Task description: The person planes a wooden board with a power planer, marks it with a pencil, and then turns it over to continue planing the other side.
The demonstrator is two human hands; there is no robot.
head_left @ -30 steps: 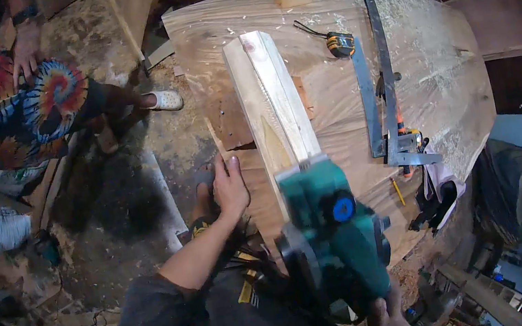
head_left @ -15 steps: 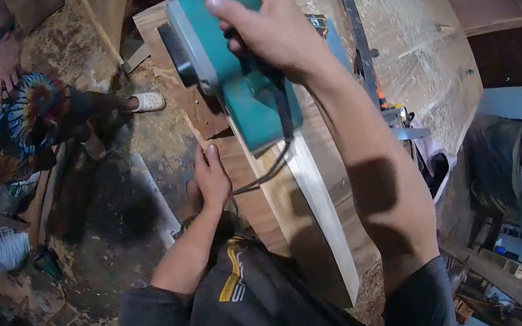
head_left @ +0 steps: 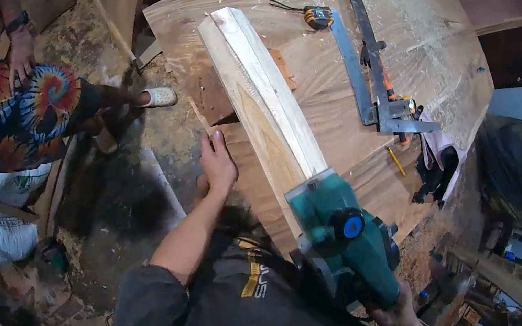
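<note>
A long pale wooden beam point(head_left: 264, 99) lies lengthwise on a big wooden slab point(head_left: 436, 48) that serves as a bench. A green electric planer point(head_left: 341, 239) sits on the near end of the beam. My right hand point(head_left: 392, 314) grips its handle at the bottom of the view, mostly hidden behind the tool. My left hand point(head_left: 216, 164) rests flat on the slab's left edge, just beside the beam, fingers together and holding nothing.
A steel framing square point(head_left: 361, 54), a tape measure point(head_left: 318, 17) and a pencil point(head_left: 397, 161) lie on the slab to the right of the beam. Another person in tie-dye clothing point(head_left: 2, 118) sits on the sawdust-covered floor at the left. Wood offcuts lie at the top.
Half a second ago the planer was at the far end of the beam with my right arm stretched out. It is now back at the near end. My left hand stayed on the slab's edge.
</note>
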